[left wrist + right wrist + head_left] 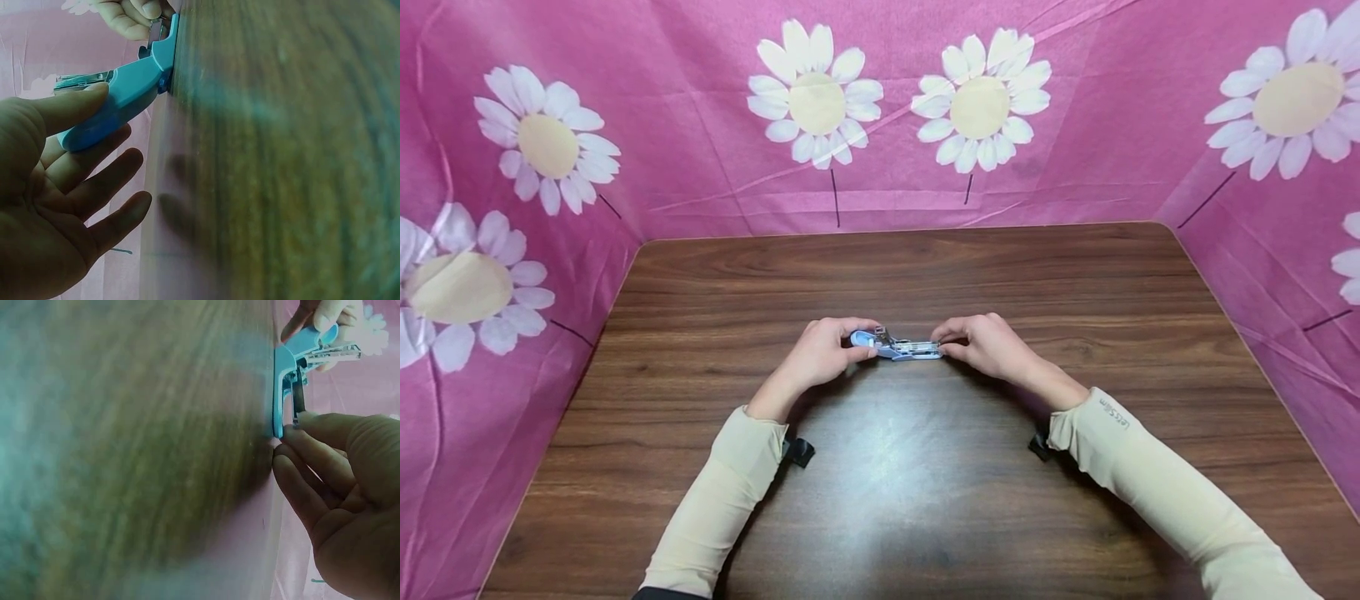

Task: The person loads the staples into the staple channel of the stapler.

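A light blue stapler (pixel 916 357) lies opened out low over the table, its metal parts showing. My left hand (pixel 822 355) grips its rounded end between thumb and fingers. In the left wrist view, the thumb presses the side of the stapler (pixel 128 90), while the other fingers of that hand (pixel 53 212) spread loosely below. At the opposite end, my right hand (pixel 998 348) pinches the tip of the metal staple rail (pixel 299 394). The right wrist view has thumb and forefinger of this hand (pixel 356 494) meeting at that tip, beside the blue base.
The brown wood-grain table (pixel 880 275) extends around both hands. Pink cloth (pixel 692 167) printed with white daisies hangs along its back and sides. Black straps (pixel 799 452) show at both wrists, below light sleeves.
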`<action>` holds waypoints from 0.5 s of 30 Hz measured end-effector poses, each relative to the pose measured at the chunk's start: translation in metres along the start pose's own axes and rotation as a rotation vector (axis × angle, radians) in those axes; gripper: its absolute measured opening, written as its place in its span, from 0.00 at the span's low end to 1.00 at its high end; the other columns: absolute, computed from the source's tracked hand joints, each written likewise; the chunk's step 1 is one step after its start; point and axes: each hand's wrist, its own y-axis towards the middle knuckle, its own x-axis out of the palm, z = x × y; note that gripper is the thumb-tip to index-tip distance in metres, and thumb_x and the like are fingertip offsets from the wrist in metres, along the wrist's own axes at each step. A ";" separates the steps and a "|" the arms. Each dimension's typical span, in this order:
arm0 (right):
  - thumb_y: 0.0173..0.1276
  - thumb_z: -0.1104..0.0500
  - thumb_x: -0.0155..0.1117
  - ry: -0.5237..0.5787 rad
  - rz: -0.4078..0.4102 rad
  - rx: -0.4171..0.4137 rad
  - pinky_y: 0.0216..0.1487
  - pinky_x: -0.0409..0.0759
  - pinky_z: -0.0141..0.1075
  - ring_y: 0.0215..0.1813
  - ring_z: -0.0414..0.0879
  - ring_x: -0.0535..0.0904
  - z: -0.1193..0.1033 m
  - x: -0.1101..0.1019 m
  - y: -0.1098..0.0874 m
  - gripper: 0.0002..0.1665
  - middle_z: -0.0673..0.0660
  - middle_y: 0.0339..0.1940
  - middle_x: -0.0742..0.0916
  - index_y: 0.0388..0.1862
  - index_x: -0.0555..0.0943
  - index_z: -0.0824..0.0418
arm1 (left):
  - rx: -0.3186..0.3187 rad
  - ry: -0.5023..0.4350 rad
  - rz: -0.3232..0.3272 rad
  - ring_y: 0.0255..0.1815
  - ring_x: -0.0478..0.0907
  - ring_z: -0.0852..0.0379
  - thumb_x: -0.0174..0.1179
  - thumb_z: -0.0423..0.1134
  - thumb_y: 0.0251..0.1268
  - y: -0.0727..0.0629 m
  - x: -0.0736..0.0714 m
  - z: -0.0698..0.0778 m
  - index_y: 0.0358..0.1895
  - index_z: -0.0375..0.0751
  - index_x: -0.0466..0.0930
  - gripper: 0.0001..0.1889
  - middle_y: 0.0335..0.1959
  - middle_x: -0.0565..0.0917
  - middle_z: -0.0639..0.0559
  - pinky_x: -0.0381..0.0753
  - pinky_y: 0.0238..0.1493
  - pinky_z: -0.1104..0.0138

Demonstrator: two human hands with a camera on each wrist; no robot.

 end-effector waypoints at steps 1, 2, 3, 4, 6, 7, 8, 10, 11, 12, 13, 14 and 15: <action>0.66 0.58 0.73 0.006 0.005 0.007 0.52 0.84 0.46 0.49 0.45 0.90 -0.001 0.000 0.000 0.09 0.49 0.41 0.93 0.44 0.89 0.50 | 0.001 0.000 0.001 0.14 0.78 0.61 0.68 0.47 0.66 0.000 0.000 0.000 0.62 0.57 0.83 0.21 0.22 0.87 0.52 0.76 0.36 0.64; 0.66 0.58 0.73 0.007 0.009 0.013 0.52 0.84 0.46 0.49 0.44 0.90 -0.001 0.000 -0.001 0.08 0.49 0.41 0.93 0.44 0.89 0.50 | 0.001 0.000 0.001 0.14 0.79 0.61 0.68 0.47 0.66 0.000 0.000 0.001 0.62 0.56 0.83 0.21 0.22 0.87 0.52 0.76 0.36 0.64; 0.66 0.58 0.72 0.007 0.012 0.015 0.52 0.84 0.46 0.48 0.44 0.90 -0.001 0.000 -0.001 0.08 0.49 0.41 0.93 0.44 0.89 0.50 | -0.001 -0.003 0.001 0.14 0.79 0.61 0.68 0.47 0.66 0.000 0.000 0.001 0.62 0.56 0.83 0.21 0.23 0.87 0.52 0.77 0.36 0.64; 0.66 0.58 0.72 0.006 0.013 0.015 0.51 0.84 0.45 0.48 0.44 0.90 -0.001 0.000 -0.001 0.08 0.49 0.41 0.93 0.44 0.89 0.51 | -0.005 -0.006 0.001 0.14 0.79 0.61 0.68 0.47 0.66 0.001 0.000 0.001 0.62 0.57 0.83 0.21 0.23 0.87 0.52 0.76 0.37 0.64; 0.66 0.58 0.72 0.005 0.016 0.017 0.51 0.84 0.45 0.48 0.44 0.90 -0.002 0.000 -0.001 0.08 0.49 0.41 0.93 0.44 0.89 0.51 | -0.015 -0.015 0.004 0.14 0.79 0.60 0.69 0.47 0.66 0.001 0.001 0.002 0.61 0.58 0.83 0.20 0.23 0.87 0.52 0.76 0.38 0.63; 0.66 0.58 0.72 0.004 0.016 0.015 0.51 0.84 0.45 0.49 0.44 0.90 -0.002 0.000 -0.001 0.08 0.49 0.41 0.93 0.44 0.89 0.51 | -0.018 -0.017 0.007 0.14 0.78 0.61 0.69 0.47 0.66 0.001 0.001 0.002 0.61 0.58 0.83 0.20 0.23 0.88 0.52 0.76 0.39 0.63; 0.66 0.58 0.72 0.003 0.016 0.012 0.51 0.84 0.46 0.49 0.44 0.90 -0.002 0.000 0.000 0.08 0.49 0.41 0.93 0.45 0.89 0.51 | -0.022 -0.022 0.011 0.14 0.78 0.61 0.69 0.47 0.65 0.001 0.001 0.002 0.61 0.58 0.84 0.20 0.23 0.88 0.52 0.75 0.39 0.63; 0.66 0.58 0.72 0.000 0.018 0.009 0.50 0.84 0.46 0.48 0.44 0.90 -0.002 0.000 0.000 0.09 0.49 0.41 0.93 0.45 0.89 0.51 | -0.026 -0.030 0.020 0.14 0.78 0.61 0.70 0.46 0.65 0.001 0.002 0.002 0.60 0.59 0.84 0.20 0.24 0.88 0.53 0.75 0.40 0.63; 0.66 0.57 0.72 -0.001 0.020 0.009 0.50 0.84 0.46 0.48 0.44 0.90 -0.002 0.000 0.000 0.09 0.49 0.41 0.93 0.45 0.89 0.51 | -0.022 -0.029 0.024 0.15 0.78 0.61 0.70 0.46 0.64 0.001 0.002 0.002 0.60 0.59 0.84 0.20 0.25 0.89 0.55 0.75 0.41 0.64; 0.66 0.58 0.72 -0.006 0.021 0.005 0.49 0.84 0.46 0.48 0.44 0.90 -0.001 0.001 0.000 0.09 0.49 0.41 0.93 0.45 0.89 0.51 | -0.020 -0.030 0.029 0.16 0.77 0.62 0.70 0.46 0.64 0.002 0.002 0.002 0.59 0.59 0.85 0.20 0.26 0.89 0.56 0.75 0.41 0.64; 0.67 0.57 0.72 -0.009 0.022 0.001 0.49 0.84 0.45 0.47 0.44 0.90 -0.001 0.001 0.000 0.09 0.49 0.41 0.93 0.45 0.89 0.51 | -0.018 -0.030 0.034 0.17 0.77 0.62 0.70 0.46 0.64 0.002 0.002 0.003 0.59 0.59 0.85 0.20 0.28 0.89 0.57 0.74 0.42 0.64; 0.67 0.57 0.72 -0.012 0.023 -0.002 0.48 0.84 0.45 0.47 0.44 0.90 -0.001 0.001 0.000 0.09 0.48 0.41 0.93 0.45 0.89 0.51 | -0.017 -0.031 0.037 0.18 0.77 0.61 0.71 0.46 0.64 0.001 0.003 0.003 0.59 0.59 0.85 0.19 0.28 0.89 0.58 0.74 0.42 0.64; 0.67 0.57 0.72 -0.017 0.023 -0.005 0.47 0.84 0.45 0.46 0.44 0.90 0.000 0.002 -0.001 0.09 0.48 0.40 0.93 0.45 0.89 0.51 | -0.018 -0.033 0.040 0.18 0.77 0.61 0.71 0.46 0.63 0.001 0.003 0.004 0.59 0.59 0.85 0.19 0.29 0.89 0.58 0.74 0.41 0.63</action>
